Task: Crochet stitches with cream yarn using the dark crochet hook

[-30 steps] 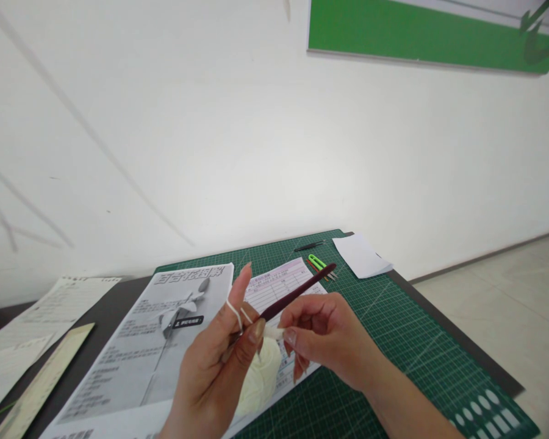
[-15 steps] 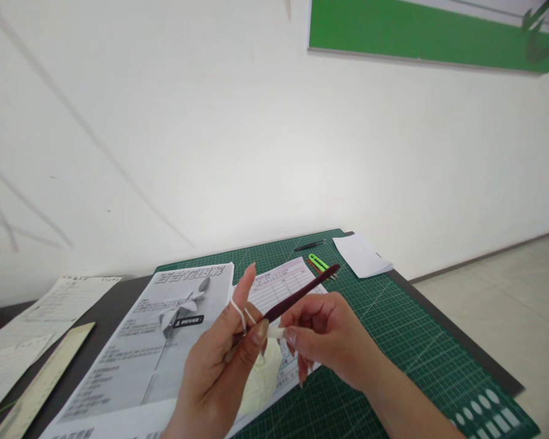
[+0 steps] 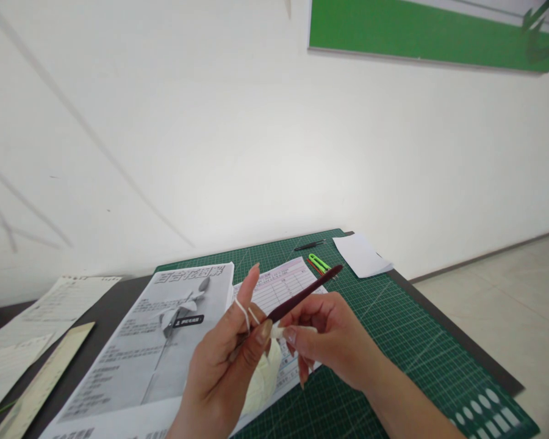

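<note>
From my remote seat, the printed sheet (image 3: 132,341) lies left of my left hand (image 3: 226,360). That hand pinches the dark red tool (image 3: 297,299) under its thumb, index finger raised with a white strand (image 3: 243,310) across it. Just beyond the thumb, partly hidden, sits the yarn ball (image 3: 261,379). Between my hands is a small white piece (image 3: 279,332), pinched by my right hand (image 3: 333,335). I judge the step to be straightening crocheted work; the next move seems to call for gentle fingers and an even strand.
</note>
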`<control>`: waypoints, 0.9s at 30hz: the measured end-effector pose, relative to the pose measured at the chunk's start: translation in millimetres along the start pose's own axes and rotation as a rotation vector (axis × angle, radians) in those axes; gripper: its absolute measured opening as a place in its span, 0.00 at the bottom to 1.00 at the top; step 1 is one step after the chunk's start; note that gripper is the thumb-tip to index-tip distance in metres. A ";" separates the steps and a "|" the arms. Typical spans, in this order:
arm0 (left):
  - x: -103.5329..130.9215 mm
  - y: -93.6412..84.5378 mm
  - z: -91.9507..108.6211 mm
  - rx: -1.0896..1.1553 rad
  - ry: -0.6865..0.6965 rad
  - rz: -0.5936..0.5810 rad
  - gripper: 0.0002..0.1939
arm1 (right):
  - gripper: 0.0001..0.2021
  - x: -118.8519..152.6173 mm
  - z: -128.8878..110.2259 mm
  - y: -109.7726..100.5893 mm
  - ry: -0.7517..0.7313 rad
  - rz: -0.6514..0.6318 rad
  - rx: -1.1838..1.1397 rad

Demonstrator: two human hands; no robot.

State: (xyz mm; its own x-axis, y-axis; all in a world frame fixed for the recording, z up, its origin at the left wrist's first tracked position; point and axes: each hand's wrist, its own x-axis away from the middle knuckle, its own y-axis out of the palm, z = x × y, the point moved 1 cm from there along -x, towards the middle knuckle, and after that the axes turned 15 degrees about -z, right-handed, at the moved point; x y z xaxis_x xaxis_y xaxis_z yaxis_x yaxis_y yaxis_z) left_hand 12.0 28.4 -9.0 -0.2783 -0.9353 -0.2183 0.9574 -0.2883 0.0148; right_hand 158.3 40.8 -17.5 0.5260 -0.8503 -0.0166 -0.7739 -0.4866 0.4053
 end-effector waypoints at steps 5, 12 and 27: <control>-1.5 0.8 0.5 -0.020 0.010 0.004 0.24 | 0.10 1.3 3.6 -1.3 0.010 -0.031 0.045; -0.9 3.3 1.9 0.016 0.001 0.001 0.24 | 0.07 0.6 2.2 -0.4 0.000 -0.024 0.053; -1.6 7.5 3.9 0.160 -0.079 -0.009 0.27 | 0.09 -0.5 0.0 0.0 -0.012 -0.055 0.031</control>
State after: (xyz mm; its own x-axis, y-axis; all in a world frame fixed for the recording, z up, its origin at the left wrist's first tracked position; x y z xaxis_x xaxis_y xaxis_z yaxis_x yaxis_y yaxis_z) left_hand 19.3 26.9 -4.8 -0.2981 -0.9440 -0.1416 0.9321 -0.3198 0.1699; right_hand 158.0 41.2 -17.5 0.5634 -0.8247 -0.0493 -0.7549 -0.5381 0.3750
